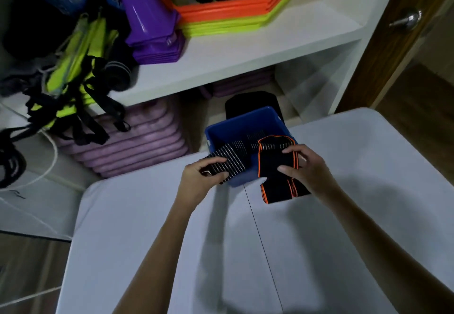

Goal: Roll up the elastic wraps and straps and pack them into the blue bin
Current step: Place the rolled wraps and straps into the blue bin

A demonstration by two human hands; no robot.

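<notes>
My left hand [202, 175] pinches the near end of the black wrap with white stripes [229, 160], thumb below and fingers curled over the top; that is my left grip. The wrap runs from there toward 1 o'clock, across the near rim of the blue bin [242, 123] and under the other wrap. My right hand [303, 164] holds the folded black wrap with orange edging [275, 164], fingers laid over its top edge and thumb pressed against its face (a closed grip around the cloth). This wrap hangs partly over the bin's near right corner, and its lower end rests on the white tabletop [245, 252]. The bin sits at the tabletop's far edge, at 12 o'clock from my hands. Beyond it, at 11 o'clock, a white shelf [245, 53] carries stacked purple cones [149, 24] and orange and yellow-green hexagon rings [233, 11]. Purple mats [137, 146] lie stacked beneath it.
</notes>
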